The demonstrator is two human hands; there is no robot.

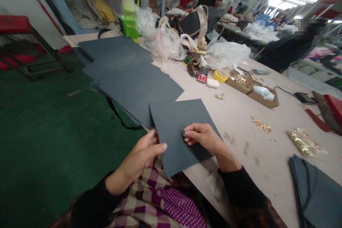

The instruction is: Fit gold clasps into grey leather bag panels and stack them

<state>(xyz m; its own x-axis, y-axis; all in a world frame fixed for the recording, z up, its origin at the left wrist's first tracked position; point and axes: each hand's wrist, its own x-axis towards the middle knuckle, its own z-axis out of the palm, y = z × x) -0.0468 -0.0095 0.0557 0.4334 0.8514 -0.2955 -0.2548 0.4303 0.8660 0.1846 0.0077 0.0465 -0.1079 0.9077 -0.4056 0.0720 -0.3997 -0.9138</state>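
A dark grey sheet point(184, 114), perhaps fabric or leather-like board, lies over the table's near edge in front of me, its near corner jutting past the edge. My left hand point(143, 155) grips its left side, with the thumb on top and the fingers partly hidden at the edge. Above the sheet's right half is my right hand point(201, 137), its fingers curled and thumb and fingertips pinched together. Whatever those fingertips hold, if anything, is too small to make out. Overlapping stacks of the same dark grey sheets point(133, 82) spread out to the far left.
Small gold metal pieces point(261, 124) lie to the right, near a clear bag of gold pieces point(304, 142) and more grey pieces point(320, 192). Farther back are cardboard trays point(263, 96), yellow tape point(221, 75), a red phone point(203, 74), plastic bags point(165, 39) and a green bottle point(130, 14).
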